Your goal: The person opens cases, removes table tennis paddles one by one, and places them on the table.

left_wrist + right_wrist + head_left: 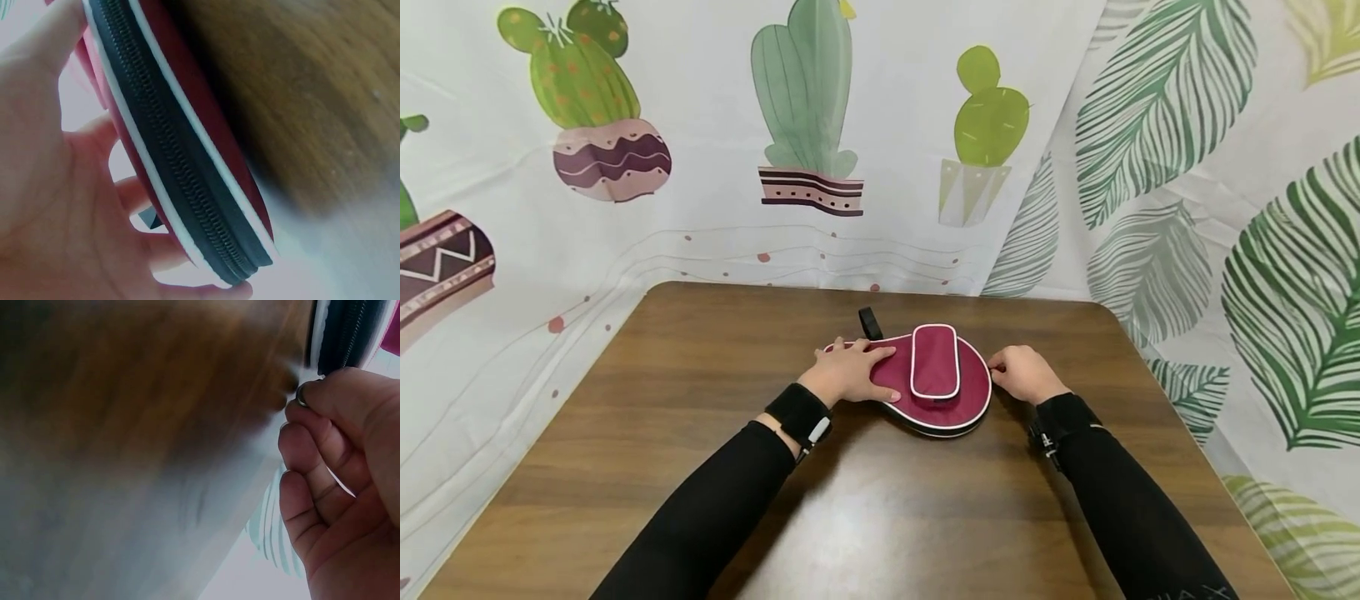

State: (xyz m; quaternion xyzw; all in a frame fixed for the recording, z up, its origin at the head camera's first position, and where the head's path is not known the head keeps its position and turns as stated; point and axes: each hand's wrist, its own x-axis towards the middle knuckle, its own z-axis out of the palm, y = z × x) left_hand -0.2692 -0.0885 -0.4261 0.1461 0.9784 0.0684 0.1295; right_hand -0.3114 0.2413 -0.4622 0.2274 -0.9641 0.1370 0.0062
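Observation:
A dark red table tennis paddle case (973, 367) with white piping lies flat on the wooden table, its narrow end to the left. My left hand (847, 372) rests on that narrow end with its fingers spread. Along the case's side runs a black zipper (178, 169), closed where the left wrist view shows it. At the rounded right end, my right hand (1028, 374) pinches a small metal zipper pull (301, 395) between thumb and index finger, the other fingers curled. The pull is mostly hidden by the fingertips.
A small zipped pocket (936, 361) stands out on top of the case. Behind its narrow end a black strap loop (870, 323) sticks up. The brown table (715, 350) reaches back to a cloth (895, 250) printed with cacti and leaves.

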